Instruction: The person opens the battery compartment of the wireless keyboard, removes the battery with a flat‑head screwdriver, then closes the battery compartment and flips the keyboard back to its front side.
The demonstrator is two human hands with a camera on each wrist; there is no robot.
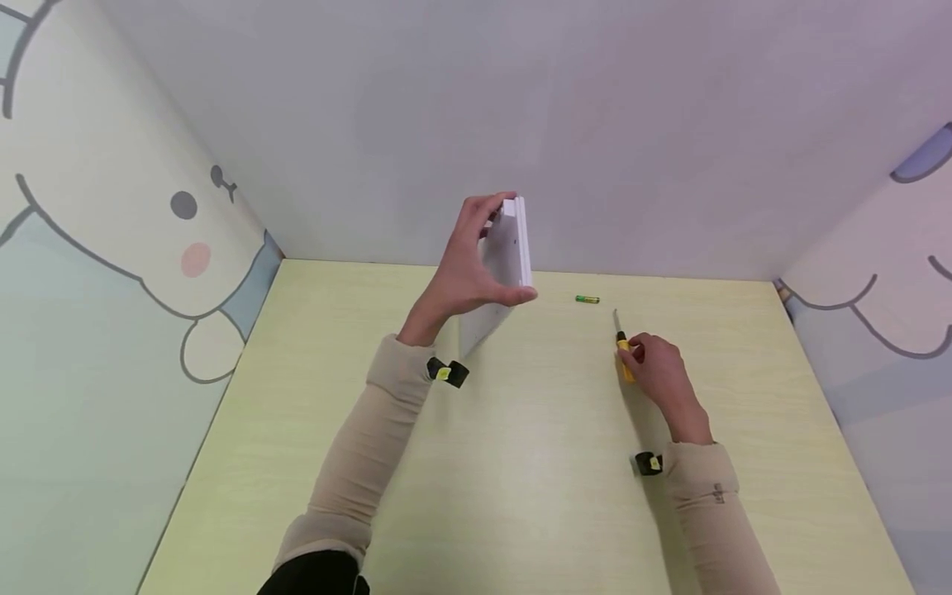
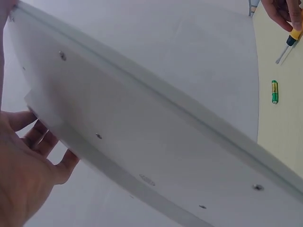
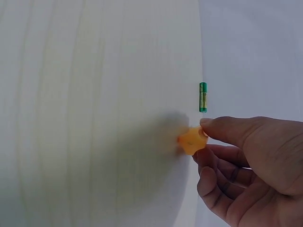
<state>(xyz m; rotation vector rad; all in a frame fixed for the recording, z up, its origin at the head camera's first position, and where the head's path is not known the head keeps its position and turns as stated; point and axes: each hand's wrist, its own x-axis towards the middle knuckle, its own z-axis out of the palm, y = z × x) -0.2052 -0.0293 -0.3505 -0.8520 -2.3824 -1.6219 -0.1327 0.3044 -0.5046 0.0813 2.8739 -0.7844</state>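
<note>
In the head view my left hand (image 1: 463, 277) holds up a flat white panel-like case (image 1: 507, 258) by its edges, thumb on the near side and fingers on the far side. It stands on edge, tilted, above the table. Several small screws dot the white face (image 2: 156, 137) in the left wrist view. My right hand (image 1: 662, 373) pinches the yellow handle of a screwdriver (image 1: 627, 369) between thumb and fingers, its metal shaft pointing away from me. The right wrist view shows the butt of the yellow handle (image 3: 191, 141) end-on.
A small green battery (image 1: 587, 299) lies near the table's back edge, left of the screwdriver tip. The pale wooden table (image 1: 506, 463) meets a plain wall (image 1: 446, 124) behind. Side walls with cartoon drawings (image 1: 195, 259) flank it.
</note>
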